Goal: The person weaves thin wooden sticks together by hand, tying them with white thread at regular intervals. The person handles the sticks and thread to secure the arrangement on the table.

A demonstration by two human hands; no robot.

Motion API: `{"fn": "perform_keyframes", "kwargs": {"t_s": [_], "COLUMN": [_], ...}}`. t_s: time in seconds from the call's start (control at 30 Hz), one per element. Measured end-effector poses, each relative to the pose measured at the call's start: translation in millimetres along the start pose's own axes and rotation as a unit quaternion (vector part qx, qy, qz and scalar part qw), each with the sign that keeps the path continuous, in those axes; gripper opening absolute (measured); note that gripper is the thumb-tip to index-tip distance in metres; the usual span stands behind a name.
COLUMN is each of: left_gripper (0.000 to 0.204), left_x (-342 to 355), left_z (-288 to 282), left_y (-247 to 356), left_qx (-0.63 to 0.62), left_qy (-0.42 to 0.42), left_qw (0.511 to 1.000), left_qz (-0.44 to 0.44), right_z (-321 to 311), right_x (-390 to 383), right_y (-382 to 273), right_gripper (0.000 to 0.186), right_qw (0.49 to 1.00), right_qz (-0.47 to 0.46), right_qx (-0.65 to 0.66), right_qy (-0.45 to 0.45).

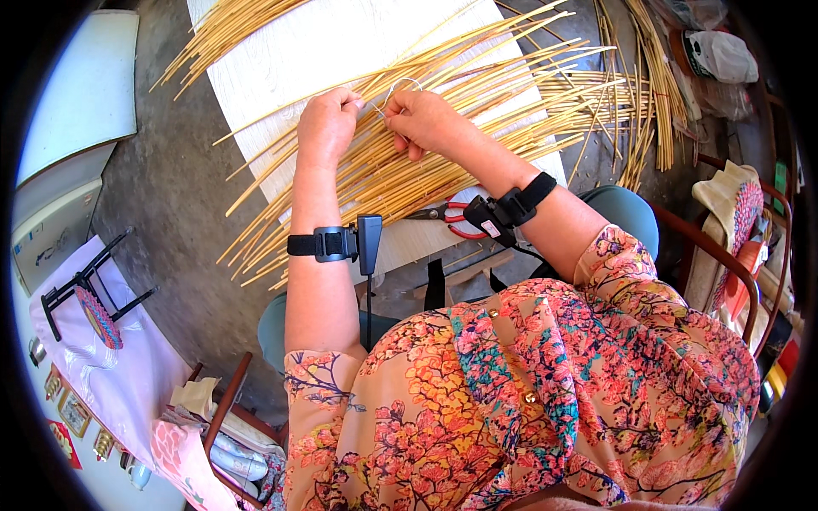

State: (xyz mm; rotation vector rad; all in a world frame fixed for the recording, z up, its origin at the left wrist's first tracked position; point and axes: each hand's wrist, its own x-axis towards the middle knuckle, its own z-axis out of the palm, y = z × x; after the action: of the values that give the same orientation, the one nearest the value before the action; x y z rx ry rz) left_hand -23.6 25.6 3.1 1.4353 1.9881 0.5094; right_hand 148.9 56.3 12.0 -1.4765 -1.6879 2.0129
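Note:
Long, thin golden bamboo or reed sticks (366, 187) lie fanned across a white board (256, 51). Over them, my left hand (328, 123) is closed in a pinch, its fingertips beside a thin white loop of cord or wire (404, 83); what it holds is too small to make out. My right hand (422, 123), just to its right, has curled fingers gripping the white loop among the sticks. Red-handled pliers (460, 217) with dark jaws lie below the sticks at the board's front edge, partly behind my right forearm's strap.
More sticks (204, 34) are at the upper left and in bundles (656, 77) on the right. Bags (716, 60) sit at upper right. Wooden chairs (741, 281) with cloths stand right and lower left (230, 392); a pale cloth-covered surface (111, 341) holds a black frame.

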Motion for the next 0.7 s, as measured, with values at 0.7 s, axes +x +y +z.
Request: {"fn": "perform_keyframes", "kwargs": {"t_s": [0.7], "left_gripper": [0.021], "left_x": [2.1], "left_z": [-1.4], "left_y": [0.1], "left_qx": [-0.001], "left_qy": [-0.036], "left_qw": [0.999], "left_qz": [-0.033], "right_z": [5.3], "right_x": [-1.3], "right_y": [2.0], "right_gripper": [0.011], "right_qw": [1.000], "right_qz": [-0.005], "right_qx": [0.005], "right_qy": [0.005]}}
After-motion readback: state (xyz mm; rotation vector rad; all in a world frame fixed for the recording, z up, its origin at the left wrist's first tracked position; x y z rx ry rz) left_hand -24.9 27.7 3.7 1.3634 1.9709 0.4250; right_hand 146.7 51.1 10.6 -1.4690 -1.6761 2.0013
